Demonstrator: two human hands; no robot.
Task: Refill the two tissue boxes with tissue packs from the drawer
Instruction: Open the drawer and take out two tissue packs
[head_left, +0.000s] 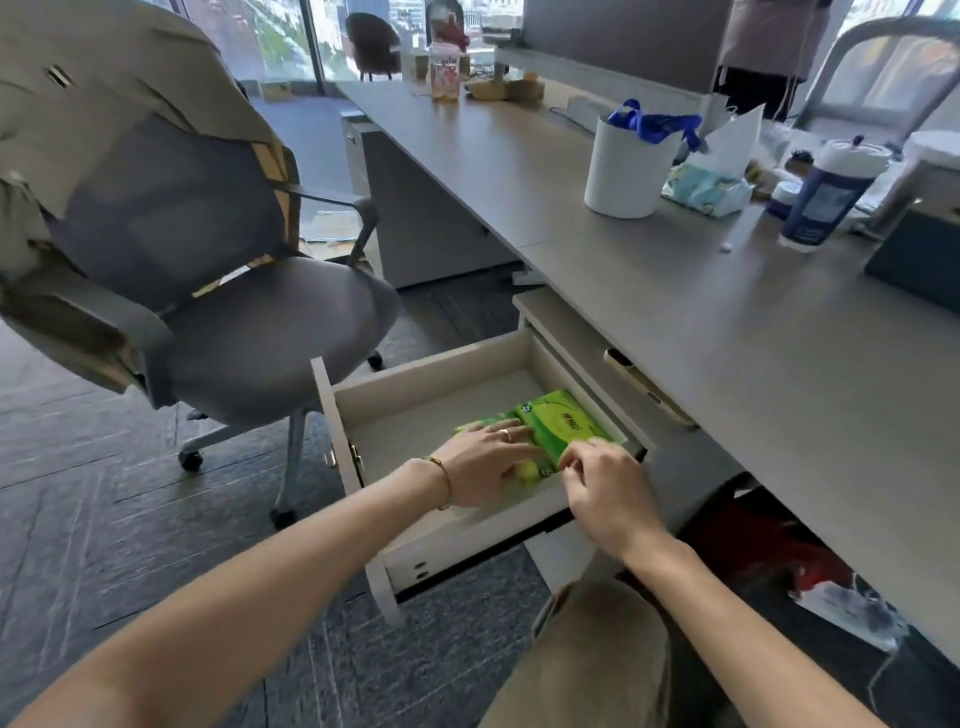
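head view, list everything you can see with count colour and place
drawer: 1, off-white, pulled open under the desk
tissue packs: at least 2, green, in the drawer's right part
desk: 1, grey-brown, right side
chair: 1, grey, left of the drawer
coat: 1, beige, draped over the chair back
bin: 1, white, on the desk, blue item on top
open tissue pack: 1, pale blue, right of the bin
canister: 1, navy with white top, on the desk
phone: 1, pale, at the desk's near edge
jar: 1, clear with pink label, far end of desk
left hand: flat on the packs; ring, bracelet
right hand: fingers pinching a pack's near edge
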